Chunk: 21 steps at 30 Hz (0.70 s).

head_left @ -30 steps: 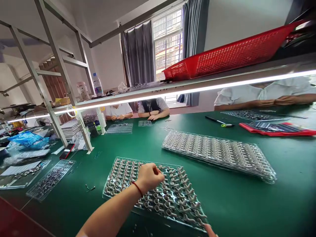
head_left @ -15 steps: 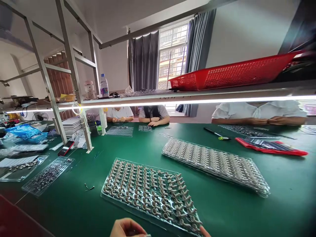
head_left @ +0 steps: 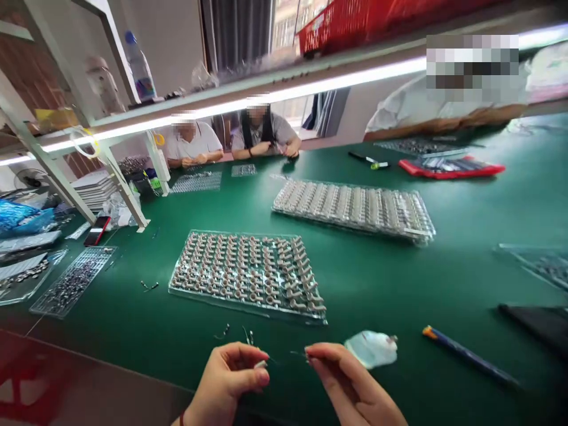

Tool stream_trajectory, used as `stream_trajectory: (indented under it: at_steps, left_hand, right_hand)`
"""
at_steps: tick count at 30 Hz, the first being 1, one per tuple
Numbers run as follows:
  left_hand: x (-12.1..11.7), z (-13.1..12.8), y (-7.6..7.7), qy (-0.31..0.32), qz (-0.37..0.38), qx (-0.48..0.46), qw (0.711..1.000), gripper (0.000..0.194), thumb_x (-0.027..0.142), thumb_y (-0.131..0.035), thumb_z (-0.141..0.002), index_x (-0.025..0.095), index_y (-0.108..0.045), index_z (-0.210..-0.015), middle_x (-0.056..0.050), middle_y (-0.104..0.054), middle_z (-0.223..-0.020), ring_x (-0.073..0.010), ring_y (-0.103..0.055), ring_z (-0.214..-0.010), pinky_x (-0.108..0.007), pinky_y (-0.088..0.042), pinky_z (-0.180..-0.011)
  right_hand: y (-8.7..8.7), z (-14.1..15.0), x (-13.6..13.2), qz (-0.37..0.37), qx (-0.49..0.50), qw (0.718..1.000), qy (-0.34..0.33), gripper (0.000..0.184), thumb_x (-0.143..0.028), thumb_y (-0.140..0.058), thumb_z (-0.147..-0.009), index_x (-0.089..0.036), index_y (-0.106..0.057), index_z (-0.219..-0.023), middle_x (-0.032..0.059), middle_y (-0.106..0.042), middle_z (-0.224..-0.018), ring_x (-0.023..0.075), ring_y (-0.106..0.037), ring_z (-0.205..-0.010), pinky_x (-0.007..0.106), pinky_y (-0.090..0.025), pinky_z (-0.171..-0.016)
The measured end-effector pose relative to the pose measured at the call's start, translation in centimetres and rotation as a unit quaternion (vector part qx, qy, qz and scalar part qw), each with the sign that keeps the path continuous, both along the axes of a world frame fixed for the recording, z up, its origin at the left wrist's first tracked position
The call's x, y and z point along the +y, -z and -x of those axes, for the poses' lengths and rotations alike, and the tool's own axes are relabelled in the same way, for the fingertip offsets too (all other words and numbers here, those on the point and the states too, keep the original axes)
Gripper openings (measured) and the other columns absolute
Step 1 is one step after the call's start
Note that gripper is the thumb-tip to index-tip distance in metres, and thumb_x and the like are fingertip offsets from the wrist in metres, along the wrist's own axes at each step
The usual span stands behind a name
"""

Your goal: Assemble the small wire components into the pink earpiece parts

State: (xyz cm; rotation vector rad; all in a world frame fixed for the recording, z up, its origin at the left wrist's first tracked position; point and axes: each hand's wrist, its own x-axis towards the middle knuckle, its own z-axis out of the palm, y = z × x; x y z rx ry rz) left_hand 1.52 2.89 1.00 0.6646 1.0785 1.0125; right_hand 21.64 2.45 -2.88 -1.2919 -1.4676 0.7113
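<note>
My left hand (head_left: 231, 376), low in the middle of the head view, is closed in a pinch on a small white piece (head_left: 261, 364), mostly covered by the fingertips. To its right, my right hand (head_left: 350, 381) pinches a thin wire (head_left: 298, 353) whose loose end points left; a tiny part at the fingertips is too small to name. The two hands are apart. Just beyond them lies a clear plastic tray (head_left: 248, 309) filled with rows of pale cup-and-stem pieces like earbud shells (head_left: 239, 263). Short wires with small tips (head_left: 249, 336) lie between tray and left hand.
A stack of similar filled trays (head_left: 350, 207) stands farther back. By my right hand lie a pale translucent pouch (head_left: 373, 349) and a dark blue pen-like tool (head_left: 470, 358). A lit shelf (head_left: 284, 92) crosses above the table; co-workers (head_left: 266, 133) sit beyond.
The view has tipped downward and things sit higher in it. My right hand has left the tray's near corner and now pinches a wire near my left hand.
</note>
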Motion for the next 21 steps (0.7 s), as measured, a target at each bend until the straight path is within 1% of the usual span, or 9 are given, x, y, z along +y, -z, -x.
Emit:
stream_trajectory:
  at_steps: [1, 3, 5, 8, 11, 15, 18, 19, 21]
  left_hand:
    - [-0.1, -0.3, -0.3, 0.01, -0.013, 0.012, 1.0, 0.036, 0.033, -0.093, -0.051, 0.015, -0.078, -0.079, 0.0, -0.059, -0.062, -0.0077, -0.051, -0.058, -0.019, -0.039, -0.055]
    - [-0.4, -1.0, -0.6, 0.021, -0.043, 0.036, 0.998, 0.03, 0.035, -0.089, -0.058, 0.019, -0.08, -0.082, 0.001, -0.055, -0.066, -0.0076, -0.048, -0.061, -0.019, -0.038, -0.058]
    - [-0.6, -1.6, -0.5, 0.034, -0.066, 0.056, 0.996, 0.022, 0.035, -0.086, -0.064, 0.021, -0.08, -0.079, 0.001, -0.054, -0.07, -0.0082, -0.048, -0.065, -0.02, -0.038, -0.06]
    - [-0.7, -2.3, -0.3, 0.046, -0.072, 0.062, 0.994, 0.015, 0.034, -0.085, -0.066, 0.022, -0.08, -0.074, 0.0, -0.056, -0.072, -0.0096, -0.049, -0.067, -0.022, -0.039, -0.061]
    - [-0.6, -2.6, -0.4, 0.051, -0.083, 0.06, 0.994, 0.014, 0.033, -0.086, -0.065, 0.023, -0.08, -0.074, -0.001, -0.058, -0.073, -0.0111, -0.051, -0.069, -0.024, -0.041, -0.064]
    - [-0.4, -3.0, -0.7, 0.049, -0.095, 0.044, 0.993, 0.015, 0.033, -0.087, -0.064, 0.024, -0.08, -0.074, 0.0, -0.057, -0.071, -0.0111, -0.051, -0.068, -0.024, -0.042, -0.064]
    - [-0.6, -3.2, -0.6, 0.041, -0.088, 0.035, 0.995, 0.015, 0.035, -0.087, -0.063, 0.024, -0.08, -0.071, 0.0, -0.056, -0.068, -0.0103, -0.051, -0.065, -0.023, -0.042, -0.061]
    - [-0.8, -3.2, -0.6, 0.042, -0.086, 0.031, 0.995, 0.014, 0.034, -0.087, -0.063, 0.024, -0.08, -0.071, 0.0, -0.056, -0.069, -0.01, -0.051, -0.065, -0.023, -0.042, -0.061]
    - [-1.1, -3.2, -0.3, 0.05, -0.084, 0.03, 0.995, 0.012, 0.032, -0.086, -0.065, 0.025, -0.08, -0.072, 0.0, -0.057, -0.07, -0.0092, -0.05, -0.064, -0.022, -0.042, -0.06]
  right_hand:
    - [-0.9, 0.3, -0.7, 0.027, 0.044, 0.999, -0.017, 0.019, -0.039, -0.062, -0.088, -0.023, -0.069, -0.095, 0.0048, -0.073, -0.089, 0.0196, -0.072, -0.08, 0.023, -0.06, -0.074]
    - [-2.3, 0.8, -1.6, 0.076, 0.142, 0.987, -0.02, 0.021, -0.039, -0.067, -0.084, -0.023, -0.069, -0.096, 0.0045, -0.074, -0.089, 0.019, -0.073, -0.079, 0.022, -0.061, -0.073]
    - [-3.2, 1.2, -2.2, 0.12, 0.212, 0.969, -0.031, 0.019, -0.039, -0.072, -0.081, -0.022, -0.071, -0.09, 0.0033, -0.074, -0.08, 0.0174, -0.074, -0.071, 0.019, -0.061, -0.067]
    - [-3.5, 1.4, -2.7, 0.187, 0.279, 0.941, -0.048, 0.022, -0.041, -0.077, -0.076, -0.021, -0.073, -0.084, 0.0035, -0.075, -0.076, 0.0172, -0.074, -0.068, 0.02, -0.062, -0.065]
    - [-3.1, 1.1, -2.8, 0.216, 0.296, 0.928, -0.062, 0.025, -0.042, -0.077, -0.076, -0.019, -0.074, -0.085, 0.0054, -0.076, -0.077, 0.018, -0.074, -0.068, 0.022, -0.063, -0.064]
    - [-2.7, 0.8, -3.0, 0.199, 0.296, 0.931, -0.079, 0.022, -0.04, -0.074, -0.08, -0.018, -0.073, -0.087, 0.0046, -0.075, -0.073, 0.0163, -0.073, -0.063, 0.022, -0.062, -0.061]
    - [-3.1, 0.8, -3.0, 0.175, 0.261, 0.946, -0.077, 0.019, -0.036, -0.074, -0.08, -0.019, -0.073, -0.088, 0.005, -0.075, -0.077, 0.0173, -0.073, -0.065, 0.022, -0.063, -0.062]
    - [-3.3, 0.8, -3.1, 0.148, 0.241, 0.956, -0.073, 0.016, -0.033, -0.075, -0.08, -0.02, -0.073, -0.088, 0.0047, -0.076, -0.078, 0.0173, -0.074, -0.066, 0.022, -0.062, -0.062]
    - [-3.7, 0.8, -3.0, 0.066, 0.191, 0.977, -0.064, 0.009, -0.022, -0.074, -0.08, -0.022, -0.072, -0.088, 0.0024, -0.075, -0.079, 0.0155, -0.073, -0.067, 0.019, -0.061, -0.062]
